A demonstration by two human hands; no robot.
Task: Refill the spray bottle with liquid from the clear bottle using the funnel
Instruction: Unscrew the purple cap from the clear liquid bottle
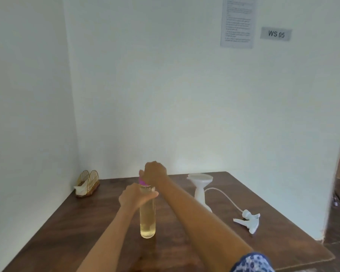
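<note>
Pink cap [142, 181] mostly hidden, seemingly gripped by right hand [155, 172]; left hand [134, 195] grips clear bottle [147, 218].

Left hand [134, 197] grips clear bottle [147, 218]; right hand [154, 172] (curled) on cap [141, 181].

table [185, 252]: dark wood, fills the corner
napkin holder [87, 183]: gold wire, table's far left corner; white napkin inside
wall above table: printed sheet [238, 22]; "WS 05" sign [276, 33] beside it

Cap [141, 181]: mostly hidden under the right hand [155, 172].
Spray bottle [200, 193]: lower part covered by the right forearm.
Notice [238, 22]: cut off at the top edge; print too small to be read.
Table [67, 232]: near edge cut off.
</note>
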